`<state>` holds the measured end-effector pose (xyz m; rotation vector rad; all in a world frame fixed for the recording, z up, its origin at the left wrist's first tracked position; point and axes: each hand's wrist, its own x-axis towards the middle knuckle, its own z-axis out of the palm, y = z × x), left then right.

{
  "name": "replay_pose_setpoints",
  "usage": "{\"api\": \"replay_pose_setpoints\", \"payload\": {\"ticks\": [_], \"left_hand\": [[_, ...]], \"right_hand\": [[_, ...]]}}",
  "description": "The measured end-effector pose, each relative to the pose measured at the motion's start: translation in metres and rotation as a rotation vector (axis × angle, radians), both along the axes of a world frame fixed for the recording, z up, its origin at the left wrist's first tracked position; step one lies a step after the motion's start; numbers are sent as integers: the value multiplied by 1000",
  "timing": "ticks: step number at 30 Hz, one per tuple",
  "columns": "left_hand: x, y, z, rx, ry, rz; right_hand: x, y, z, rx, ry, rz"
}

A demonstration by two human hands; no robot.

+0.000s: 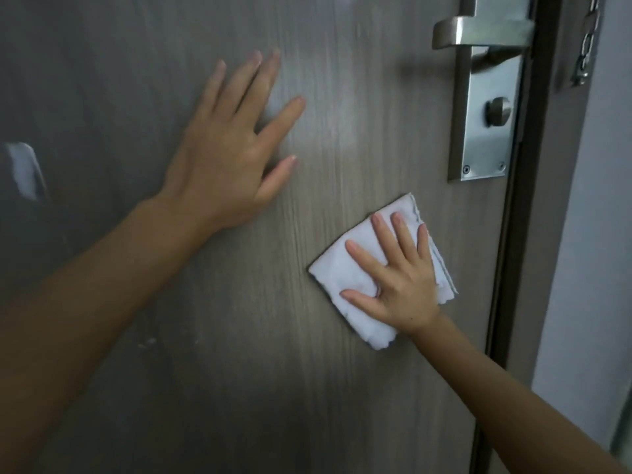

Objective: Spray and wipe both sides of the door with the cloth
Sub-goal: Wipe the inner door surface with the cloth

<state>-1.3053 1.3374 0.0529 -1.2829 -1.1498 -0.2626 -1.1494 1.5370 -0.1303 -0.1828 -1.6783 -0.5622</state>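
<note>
One door, one cloth and two hands are in view. The door is grey-brown with a wood grain and fills most of the view. The left hand lies flat against it with fingers spread wide, holding nothing. The right hand is also flat and spread, its palm and fingers pressing the folded white cloth onto the door; it pins the cloth rather than gripping it. The cloth lies under the right hand, showing beyond the fingertips and on both sides, just below the one metal lock plate. One lever handle sits on that plate, with one thumb-turn knob below it. A chain hangs beside the dark door frame.
</note>
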Motion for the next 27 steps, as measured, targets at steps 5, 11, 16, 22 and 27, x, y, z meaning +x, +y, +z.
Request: {"api": "replay_pose_setpoints", "payload": {"ticks": [5,11,16,22,27], "left_hand": [[31,33,-42,-115,-20,58],[17,41,-59,-155,47,133],[18,42,-58,-140,72,148],[16,43,-59,-139,69,110],[16,44,-59,-131,80,123]], "right_hand": [[-10,-14,-88,-183,91,15],[-2,-8,-154,-51,-64,-42],[6,4,-85,98,-162,43],[0,-3,28,-71,36,44],[-25,-38,-27,-303,127,-2]]}}
